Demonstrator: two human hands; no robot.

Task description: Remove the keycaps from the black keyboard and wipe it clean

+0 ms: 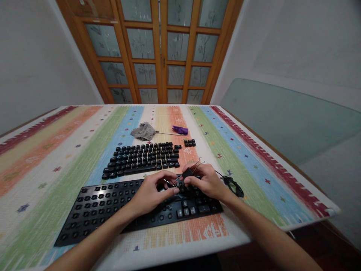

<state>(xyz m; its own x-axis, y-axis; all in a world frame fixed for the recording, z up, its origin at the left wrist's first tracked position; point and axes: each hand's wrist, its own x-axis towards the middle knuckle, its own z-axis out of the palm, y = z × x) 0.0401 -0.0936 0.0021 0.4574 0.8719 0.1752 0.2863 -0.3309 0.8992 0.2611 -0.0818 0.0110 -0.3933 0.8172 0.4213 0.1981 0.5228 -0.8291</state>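
Note:
A black keyboard (101,205) lies in front of me, with most of its left side stripped to bare switches and some caps in place on the right. My right hand (207,180) pinches the small black handle of a wire keycap puller (187,173), and thin wire sticks up past its fingers. Curled over the middle of the keyboard, my left hand (155,188) has its thumb and fingers around thin wires beside the puller; its exact hold is partly hidden. Loose black keycaps (141,160) stand in rows just behind the keyboard.
Behind the keycaps lie a crumpled grey cloth (143,131), a thin rod and a purple object (180,130). A small keycap group (190,143) sits apart. A coiled black cable (233,186) rests to the right on the striped tablecloth (259,180).

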